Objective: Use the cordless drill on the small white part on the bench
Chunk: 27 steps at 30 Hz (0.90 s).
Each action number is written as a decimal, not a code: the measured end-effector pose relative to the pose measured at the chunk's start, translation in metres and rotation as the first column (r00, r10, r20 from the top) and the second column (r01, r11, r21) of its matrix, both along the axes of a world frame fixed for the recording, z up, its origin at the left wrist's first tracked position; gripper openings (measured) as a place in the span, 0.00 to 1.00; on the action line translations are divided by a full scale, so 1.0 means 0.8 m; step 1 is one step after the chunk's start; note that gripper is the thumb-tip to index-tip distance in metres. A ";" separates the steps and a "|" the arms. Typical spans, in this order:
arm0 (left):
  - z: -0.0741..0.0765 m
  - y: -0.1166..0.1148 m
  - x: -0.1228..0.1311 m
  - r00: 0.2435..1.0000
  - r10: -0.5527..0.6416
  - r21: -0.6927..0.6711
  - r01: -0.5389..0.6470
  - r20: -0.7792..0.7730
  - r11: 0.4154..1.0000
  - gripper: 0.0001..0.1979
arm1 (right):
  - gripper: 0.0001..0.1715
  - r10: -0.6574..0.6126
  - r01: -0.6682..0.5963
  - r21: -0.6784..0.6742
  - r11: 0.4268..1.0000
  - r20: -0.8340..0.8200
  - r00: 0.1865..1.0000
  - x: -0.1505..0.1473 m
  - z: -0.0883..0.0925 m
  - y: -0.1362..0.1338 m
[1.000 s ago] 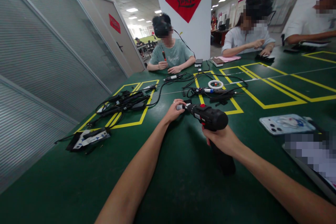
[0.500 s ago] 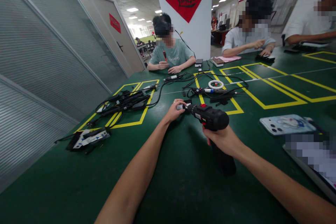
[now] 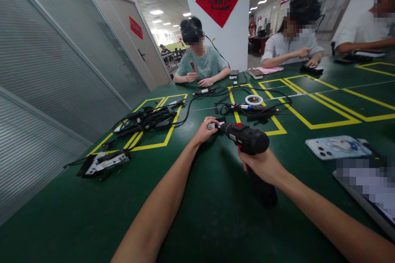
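Observation:
My right hand (image 3: 257, 163) is wrapped round the grip of a black and red cordless drill (image 3: 247, 136), which points left and away from me. The drill's front end reaches a small black piece (image 3: 221, 120) on the green table, close to the fingers of my left hand (image 3: 205, 131). Those fingers are closed on that piece, with a small pale patch showing by the fingertips. What kind of piece it is I cannot make out, since the fingers and the drill partly cover it. Whether the bit touches it is too small to tell.
A heap of black cables and adapters (image 3: 148, 121) lies left, with a torn black-and-white packet (image 3: 106, 162) nearer. Beyond the drill are a soldering iron (image 3: 249, 107) and a white ring (image 3: 254, 100). A phone (image 3: 336, 148) lies right. Several people sit across the table (image 3: 197, 213).
Almost nothing differs. Both hands and the drill keep their places, and the whole view has shifted very slightly.

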State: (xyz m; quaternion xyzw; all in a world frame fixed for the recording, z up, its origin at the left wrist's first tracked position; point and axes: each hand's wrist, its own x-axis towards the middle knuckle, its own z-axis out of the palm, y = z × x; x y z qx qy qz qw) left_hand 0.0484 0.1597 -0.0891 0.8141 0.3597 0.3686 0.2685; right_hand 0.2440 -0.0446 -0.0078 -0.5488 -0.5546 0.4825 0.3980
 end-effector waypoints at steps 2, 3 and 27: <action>0.000 0.000 0.000 1.000 -0.003 0.002 0.003 0.002 1.000 0.15 | 0.07 0.004 -0.004 0.002 1.000 -0.002 1.000 0.000 0.001 0.000; 0.000 0.000 0.000 1.000 -0.005 0.004 0.005 0.004 1.000 0.15 | 0.07 0.006 -0.006 0.005 1.000 -0.002 1.000 0.000 0.001 0.000; -0.003 0.002 -0.002 1.000 -0.003 0.033 0.004 -0.015 0.999 0.15 | 0.08 0.013 -0.013 0.012 1.000 -0.008 1.000 -0.003 -0.003 0.001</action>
